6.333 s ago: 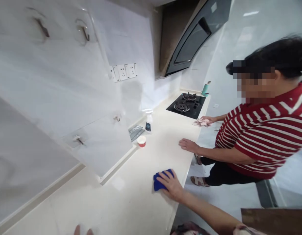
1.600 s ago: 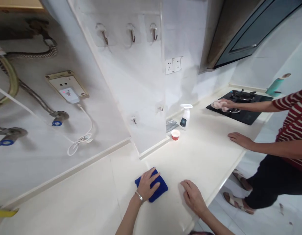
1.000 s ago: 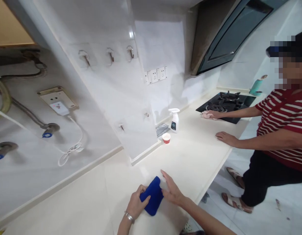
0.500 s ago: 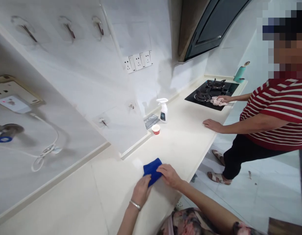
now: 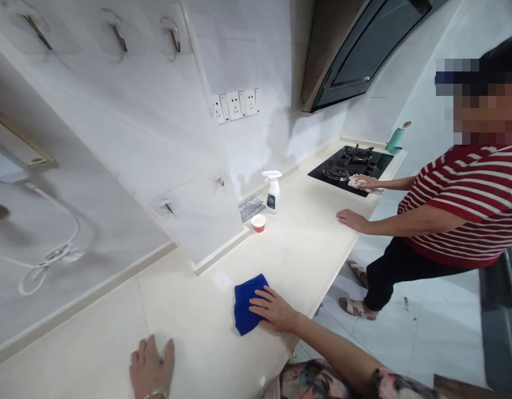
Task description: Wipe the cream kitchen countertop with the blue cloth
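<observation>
A folded blue cloth (image 5: pixel 246 296) lies flat on the pale countertop (image 5: pixel 189 332). My right hand (image 5: pixel 276 311) rests on its right part, fingers stretched out and slightly spread, palm down. Off to the left, my left hand (image 5: pixel 151 363) is on the countertop with its fingers apart and nothing in it. A bracelet circles that wrist at the bottom edge of the view. Beyond the cloth stand a small red and white cup (image 5: pixel 258 224) and a white spray bottle (image 5: pixel 272 193). A grey flat packet (image 5: pixel 251 209) lies beside them against the wall.
At the right, a co-worker in a striped shirt (image 5: pixel 447 205) holds a pale rag (image 5: pixel 356 182) on the black gas stove (image 5: pixel 328 160); their other hand (image 5: pixel 352 220) leans on the counter edge. A green bottle (image 5: pixel 395 138) stands behind. Wall sockets (image 5: pixel 234 105) and hooks (image 5: pixel 118 40) line the wall.
My left hand has let go of the blue cloth and moved left onto the countertop. The cloth now lies flatter, with my right hand spread over it. The co-worker's rag has shifted slightly on the stove.
</observation>
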`<state>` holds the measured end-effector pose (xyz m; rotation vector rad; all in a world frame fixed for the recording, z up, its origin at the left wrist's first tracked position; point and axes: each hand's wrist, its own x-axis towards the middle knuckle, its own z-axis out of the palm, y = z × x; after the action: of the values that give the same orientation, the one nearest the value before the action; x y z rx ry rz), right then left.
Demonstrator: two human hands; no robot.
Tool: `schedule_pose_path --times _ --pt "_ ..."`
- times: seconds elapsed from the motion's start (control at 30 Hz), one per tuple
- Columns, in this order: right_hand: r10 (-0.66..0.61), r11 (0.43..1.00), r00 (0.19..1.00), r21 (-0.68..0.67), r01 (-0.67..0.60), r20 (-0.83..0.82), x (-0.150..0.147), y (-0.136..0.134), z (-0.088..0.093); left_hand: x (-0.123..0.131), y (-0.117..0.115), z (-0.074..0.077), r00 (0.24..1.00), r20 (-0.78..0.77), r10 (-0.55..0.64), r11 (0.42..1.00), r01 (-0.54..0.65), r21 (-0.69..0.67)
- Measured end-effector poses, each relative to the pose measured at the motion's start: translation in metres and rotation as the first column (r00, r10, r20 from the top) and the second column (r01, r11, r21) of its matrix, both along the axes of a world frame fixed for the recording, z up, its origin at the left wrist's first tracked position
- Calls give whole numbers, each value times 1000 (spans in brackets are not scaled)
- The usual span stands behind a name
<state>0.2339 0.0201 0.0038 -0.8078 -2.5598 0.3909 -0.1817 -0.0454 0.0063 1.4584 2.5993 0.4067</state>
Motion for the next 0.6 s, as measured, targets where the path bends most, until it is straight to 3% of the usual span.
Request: schedule_pose_path --times 0.13,0.23,0.43,0.6 --pt "-189 976 975 -132 174 -116 -2 0 -5 3 -8 -2 999 -37 -4 1000 4 -7" --pt "-257 951 959 -208 230 -115 1 11 0 7 -9 -5 999 -42 16 1000 -15 12" --pt "-343 927 939 -172 333 -33 -22 60 24 4 -8 -8 1000 -15 20 999 -20 28" --pt "-307 933 948 -170 316 79 -40 37 27 -9 -9 -20 997 -81 9 1000 -8 10"
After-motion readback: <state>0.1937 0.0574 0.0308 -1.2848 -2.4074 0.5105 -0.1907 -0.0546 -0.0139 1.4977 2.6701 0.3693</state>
